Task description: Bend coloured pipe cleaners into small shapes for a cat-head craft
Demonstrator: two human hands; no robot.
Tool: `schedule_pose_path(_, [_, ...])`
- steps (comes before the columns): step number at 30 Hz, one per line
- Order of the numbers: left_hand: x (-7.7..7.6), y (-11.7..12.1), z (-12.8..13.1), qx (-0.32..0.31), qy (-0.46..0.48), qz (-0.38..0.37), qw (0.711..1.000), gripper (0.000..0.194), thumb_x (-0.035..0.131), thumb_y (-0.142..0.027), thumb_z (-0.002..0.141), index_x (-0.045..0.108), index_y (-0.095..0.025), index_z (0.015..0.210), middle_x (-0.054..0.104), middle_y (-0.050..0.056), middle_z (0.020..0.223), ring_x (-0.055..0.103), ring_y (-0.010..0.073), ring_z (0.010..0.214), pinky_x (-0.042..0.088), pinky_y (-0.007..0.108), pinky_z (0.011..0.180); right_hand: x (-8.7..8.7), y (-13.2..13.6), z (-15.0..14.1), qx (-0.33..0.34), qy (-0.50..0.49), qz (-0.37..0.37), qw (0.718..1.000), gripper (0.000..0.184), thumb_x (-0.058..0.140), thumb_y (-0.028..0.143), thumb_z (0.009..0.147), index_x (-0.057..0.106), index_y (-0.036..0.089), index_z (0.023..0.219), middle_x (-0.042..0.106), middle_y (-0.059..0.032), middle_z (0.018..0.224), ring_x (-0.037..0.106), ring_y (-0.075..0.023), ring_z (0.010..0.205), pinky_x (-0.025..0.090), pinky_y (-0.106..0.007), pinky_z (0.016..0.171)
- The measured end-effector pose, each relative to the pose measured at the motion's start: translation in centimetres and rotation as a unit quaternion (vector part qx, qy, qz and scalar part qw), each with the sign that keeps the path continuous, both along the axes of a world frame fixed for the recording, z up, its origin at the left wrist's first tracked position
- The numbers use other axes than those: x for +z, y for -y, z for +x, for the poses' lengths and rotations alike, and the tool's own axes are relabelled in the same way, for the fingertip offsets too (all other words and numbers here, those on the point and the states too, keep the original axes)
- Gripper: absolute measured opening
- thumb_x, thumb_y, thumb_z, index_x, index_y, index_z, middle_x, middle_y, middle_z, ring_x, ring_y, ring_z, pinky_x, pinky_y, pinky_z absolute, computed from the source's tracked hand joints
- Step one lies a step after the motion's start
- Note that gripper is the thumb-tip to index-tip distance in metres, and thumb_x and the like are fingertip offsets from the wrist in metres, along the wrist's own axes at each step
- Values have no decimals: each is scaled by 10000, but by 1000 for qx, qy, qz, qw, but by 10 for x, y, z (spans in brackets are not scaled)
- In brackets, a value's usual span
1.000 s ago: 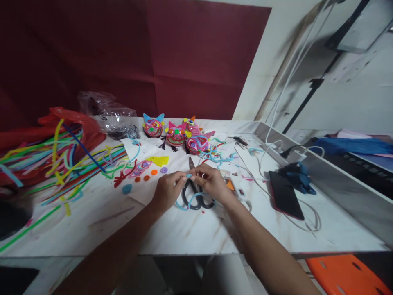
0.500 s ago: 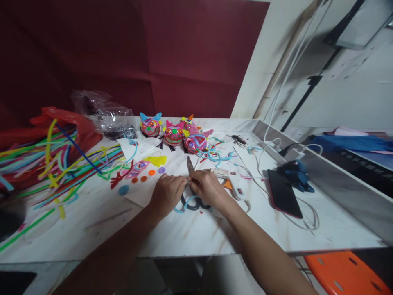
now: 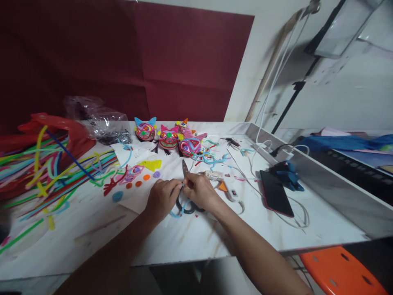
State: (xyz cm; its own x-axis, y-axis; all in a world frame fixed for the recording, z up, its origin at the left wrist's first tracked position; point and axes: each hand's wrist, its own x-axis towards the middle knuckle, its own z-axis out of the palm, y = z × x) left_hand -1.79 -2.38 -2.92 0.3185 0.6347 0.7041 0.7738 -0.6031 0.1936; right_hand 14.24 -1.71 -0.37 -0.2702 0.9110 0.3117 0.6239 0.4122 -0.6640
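Fingertips of my left hand (image 3: 162, 199) and my right hand (image 3: 200, 191) meet above the tabletop, both pinched closed on a light blue pipe cleaner (image 3: 183, 210). Its tail curls down below the fingers, while the part between the fingertips is mostly hidden. Under my right hand lie black-handled scissors (image 3: 184, 167), blades pointing away from me. A hot glue gun (image 3: 232, 193) rests just right of that hand. Left of my left hand are a blue disc (image 3: 117, 196), orange discs (image 3: 146, 177) and a purple disc (image 3: 156, 174).
Several colourful animal-head figures (image 3: 168, 139) stand at the back. Many pipe cleaners (image 3: 61, 164) spill from a red bag (image 3: 81, 141) on the left. A phone (image 3: 275, 193) and a white cable (image 3: 303, 217) lie on the right, near an orange stool (image 3: 340, 270).
The view has swung slightly, so the scene sits farther left and a little lower. My hands stay together on the pipe cleaner with barely any change in grip.
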Motion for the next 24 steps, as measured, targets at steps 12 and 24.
schedule_pose_path(12, [-1, -1, 1, 12, 25, 6, 1000, 239, 472, -219, 888, 663, -238, 744, 736, 7, 662, 646, 188, 577, 438, 295, 582, 1, 2, -6, -40, -51, -41, 997, 59, 589, 179, 684, 560, 224, 661, 541, 36, 561, 495, -141, 547, 360, -246, 556])
schedule_pose_path(24, [10, 1, 5, -16, 206, -166, 964, 180, 498, -303, 825, 629, -232, 723, 700, -30, 551, 683, 160, 538, 464, 218, 499, -8, -6, -15, -49, -329, -120, 935, 37, 603, 202, 603, 587, 220, 631, 505, 71, 489, 440, -107, 452, 325, -233, 457])
